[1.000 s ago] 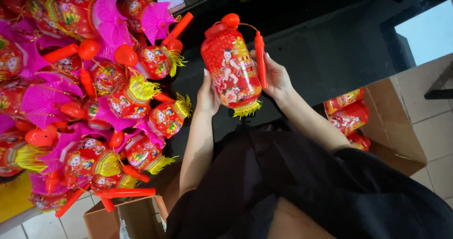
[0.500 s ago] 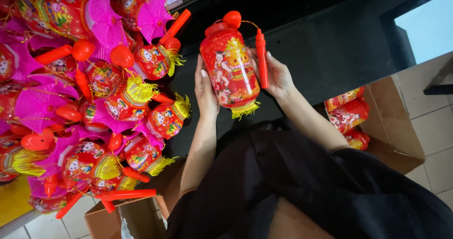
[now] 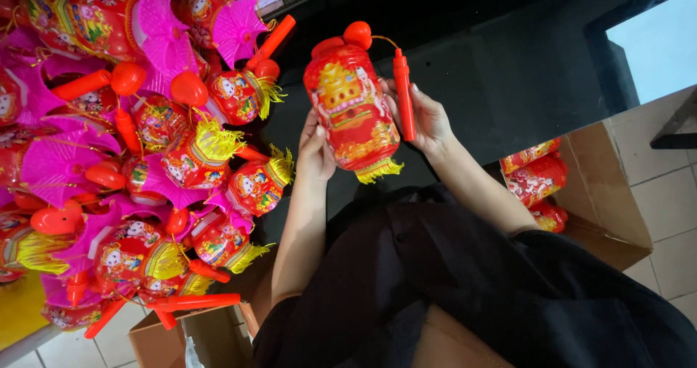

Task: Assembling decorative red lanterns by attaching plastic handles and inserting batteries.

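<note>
A red paper lantern (image 3: 352, 110) is held upright between both hands above the dark tabletop (image 3: 508, 85). Its long axis runs from the round red knob at the top down to the yellow fringe nearest the person's body. The left hand (image 3: 316, 150) cups the lantern's lower left side, fingers wrapped against the printed wall. The right hand (image 3: 428, 117) presses the right side and also pins the red stick handle (image 3: 403, 95), which lies parallel to the lantern and hangs from the top by a thin cord. Both hands sit equally near. A heap of finished lanterns (image 3: 145, 157) lies well off to the left, and a cardboard box (image 3: 602, 193) stands to the right.
</note>
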